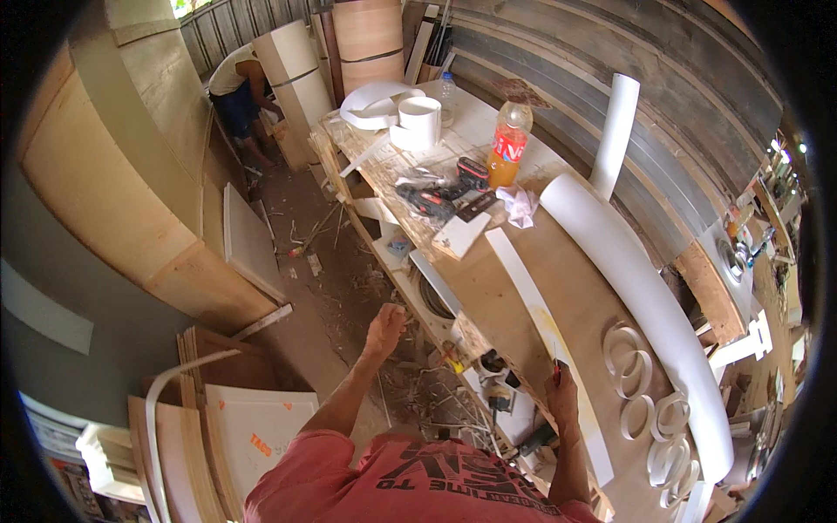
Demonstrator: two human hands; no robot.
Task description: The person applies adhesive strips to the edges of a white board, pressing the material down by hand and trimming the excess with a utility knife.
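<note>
My right hand (562, 399) is closed around a small tool with a red-and-black handle (558, 373) and a thin pale tip; its exact kind is too small to tell. It is over a long white strip (534, 296) that lies along the workbench (488, 283) and has a yellowish stain near its middle. Away from the bench, my left hand (384, 331) hangs above the littered floor with its fingers curled closed. Whatever those fingers may hold is hidden. Several coiled white edging strips (636, 417) lie on the bench to the right of my right hand.
A large white roll (645, 314) runs along the bench's far right side. Farther up stand a bottle of orange drink (509, 148), a cordless drill (433, 200), a crumpled cloth (520, 206) and white rolls (417, 122). Panels (261, 427) lean at left. Another person (237, 96) bends at the back.
</note>
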